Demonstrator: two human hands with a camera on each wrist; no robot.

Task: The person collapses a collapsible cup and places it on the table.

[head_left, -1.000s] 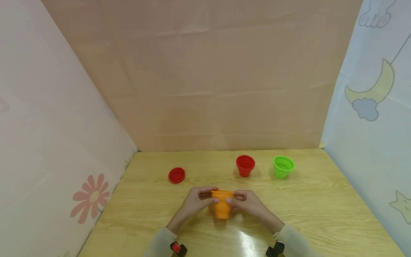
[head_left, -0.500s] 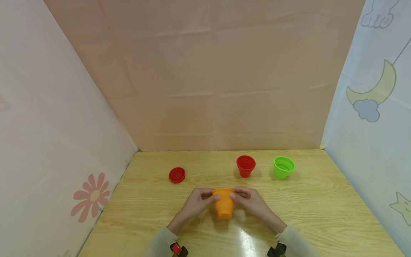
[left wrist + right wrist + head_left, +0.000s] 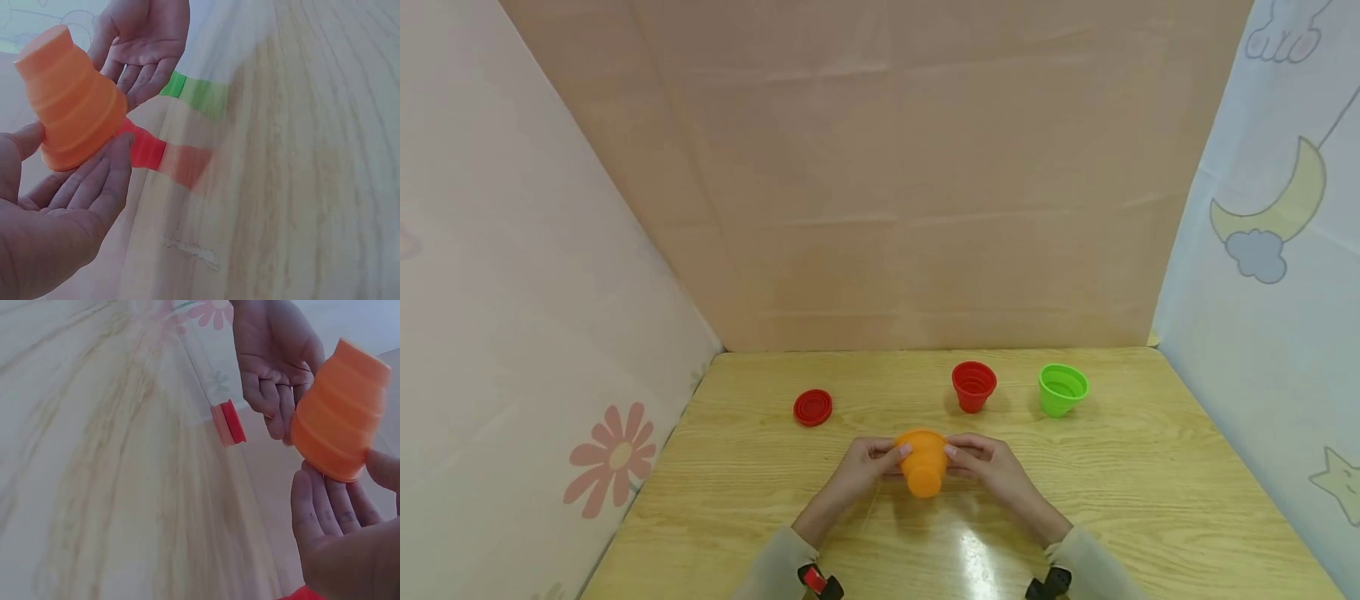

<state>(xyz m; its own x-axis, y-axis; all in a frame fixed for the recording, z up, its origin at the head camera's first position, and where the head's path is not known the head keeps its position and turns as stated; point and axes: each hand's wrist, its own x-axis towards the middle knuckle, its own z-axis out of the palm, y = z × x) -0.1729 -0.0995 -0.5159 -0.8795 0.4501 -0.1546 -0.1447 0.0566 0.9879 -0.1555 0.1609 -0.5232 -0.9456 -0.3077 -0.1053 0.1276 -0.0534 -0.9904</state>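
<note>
Both hands hold an orange collapsible cup (image 3: pixel 924 460), fully extended, with ridged walls. Its rim points away from the person and its base is turned toward the head camera. The left hand (image 3: pixel 865 465) pinches the rim end from the left, thumb on the outer wall and fingers at the rim. From the other side, the right hand (image 3: pixel 992 467) does the same. In the left wrist view the cup (image 3: pixel 72 100) is tilted, base up, above the table. The right wrist view shows the cup (image 3: pixel 342 412) between both sets of fingers.
Beyond the hands, a red extended cup (image 3: pixel 973 387) and a green one (image 3: pixel 1062 390) stand upright on the wooden table (image 3: pixel 760 500). A flattened red cup (image 3: pixel 813 407) lies to the left. A tan backdrop (image 3: pixel 880 183) rises behind the table, with printed side panels.
The orange cup was nearly upright; the hands have tipped it so its base swings up toward the person and its rim turns away. The other cups stay put.
</note>
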